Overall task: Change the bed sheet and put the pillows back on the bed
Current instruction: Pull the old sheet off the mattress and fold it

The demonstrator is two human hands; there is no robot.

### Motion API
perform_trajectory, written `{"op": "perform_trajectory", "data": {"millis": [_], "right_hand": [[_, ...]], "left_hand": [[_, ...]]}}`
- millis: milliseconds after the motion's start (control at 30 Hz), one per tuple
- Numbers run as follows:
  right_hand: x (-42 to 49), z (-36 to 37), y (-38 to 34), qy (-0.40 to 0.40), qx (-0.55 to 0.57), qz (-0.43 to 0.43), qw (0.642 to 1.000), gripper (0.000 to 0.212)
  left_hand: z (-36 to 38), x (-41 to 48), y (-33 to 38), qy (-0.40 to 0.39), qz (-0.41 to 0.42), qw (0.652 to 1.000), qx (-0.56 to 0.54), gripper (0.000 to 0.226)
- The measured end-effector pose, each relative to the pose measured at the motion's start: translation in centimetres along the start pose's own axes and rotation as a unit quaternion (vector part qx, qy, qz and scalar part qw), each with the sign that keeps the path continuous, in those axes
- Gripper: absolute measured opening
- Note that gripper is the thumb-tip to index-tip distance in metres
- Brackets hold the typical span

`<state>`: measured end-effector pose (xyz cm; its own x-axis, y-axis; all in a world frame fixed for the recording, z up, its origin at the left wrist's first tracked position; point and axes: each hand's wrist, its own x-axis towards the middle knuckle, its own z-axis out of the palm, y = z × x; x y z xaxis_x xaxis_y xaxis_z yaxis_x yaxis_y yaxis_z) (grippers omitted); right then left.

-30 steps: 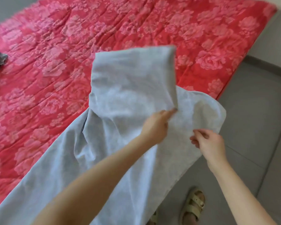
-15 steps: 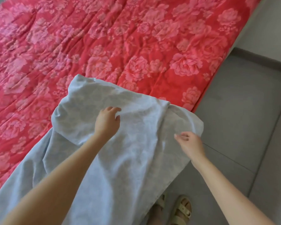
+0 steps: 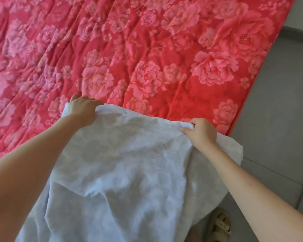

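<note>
A pale grey-blue bed sheet (image 3: 122, 172) lies bunched over the near edge of the bed, partly hanging off toward the floor. It rests on a red quilted mattress cover with pink flowers (image 3: 147, 58) that fills the upper view. My left hand (image 3: 82, 109) grips the sheet's far edge at the left. My right hand (image 3: 199, 131) pinches the same edge further right, near the bed's side. No pillows are in view.
Grey floor tiles (image 3: 278, 137) run along the right of the bed. A foot in a beige sandal (image 3: 219, 224) stands on the floor below the hanging sheet.
The raised flap of sheet has come down flat. Both hands have moved forward along the sheet to its far edge and closed on it.
</note>
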<state>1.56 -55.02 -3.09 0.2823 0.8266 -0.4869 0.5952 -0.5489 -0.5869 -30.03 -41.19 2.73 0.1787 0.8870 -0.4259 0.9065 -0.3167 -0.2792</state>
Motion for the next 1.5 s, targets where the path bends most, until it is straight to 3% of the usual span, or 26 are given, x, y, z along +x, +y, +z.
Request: {"op": "perform_trajectory", "data": {"millis": [133,267,400,500,600,667,767,967,1100,1200,1300,1400,1500], "right_hand": [[-4.6,-5.5,0.4,0.062,0.038,-0.146,0.987,0.028],[-7.9,-11.5,2.5,-0.015,0.053,-0.132,0.990,0.026],[-6.0,-13.2,8.3,-0.008,0.002,-0.021,1.000,0.030],[-3.6,-12.3,12.8,-0.004,-0.044,0.062,0.997,0.030],[-1.4,-10.3,14.1,-0.057,-0.089,0.080,0.991,0.019],[-0.5,-9.0,13.5,-0.099,-0.076,0.052,0.991,0.012],[0.0,-7.4,12.4,-0.125,-0.068,0.012,0.990,0.012],[-2.0,-8.5,12.5,-0.094,-0.056,0.000,0.994,0.028],[-2.6,-9.2,12.0,-0.099,-0.077,-0.012,0.992,0.023],[-1.9,-9.5,11.1,-0.074,-0.084,-0.034,0.993,0.021],[-0.3,-9.3,10.6,-0.036,-0.086,-0.041,0.995,0.022],[1.8,-8.2,10.6,-0.053,-0.137,-0.024,0.989,0.022],[3.2,-7.2,11.3,-0.073,-0.122,-0.003,0.990,0.014]], "left_hand": [[-0.2,1.5,-1.5,-0.031,-0.119,0.990,-0.062,0.035],[-1.7,1.8,-1.6,-0.085,-0.199,0.975,-0.057,0.042],[-1.4,2.2,-0.6,-0.125,-0.171,0.976,-0.053,0.028],[-0.4,2.8,0.8,-0.082,-0.107,0.989,-0.057,0.056],[0.4,3.8,2.3,-0.037,0.021,0.998,0.042,0.059],[0.6,4.6,2.6,-0.053,0.057,0.990,0.122,0.053],[0.9,5.2,1.8,-0.101,0.019,0.973,0.209,0.045],[1.0,5.5,-0.7,-0.079,-0.018,0.956,0.281,0.022],[-2.1,5.7,-2.1,-0.038,0.006,0.966,0.255,0.012],[-5.5,6.6,-3.5,0.026,0.000,0.987,0.158,0.008],[-7.4,9.6,-5.0,0.090,-0.074,0.987,0.114,0.029],[-6.8,10.1,-2.1,0.065,-0.051,0.986,0.144,0.012],[-4.0,9.4,2.4,0.045,-0.089,0.991,0.089,0.038]]}}
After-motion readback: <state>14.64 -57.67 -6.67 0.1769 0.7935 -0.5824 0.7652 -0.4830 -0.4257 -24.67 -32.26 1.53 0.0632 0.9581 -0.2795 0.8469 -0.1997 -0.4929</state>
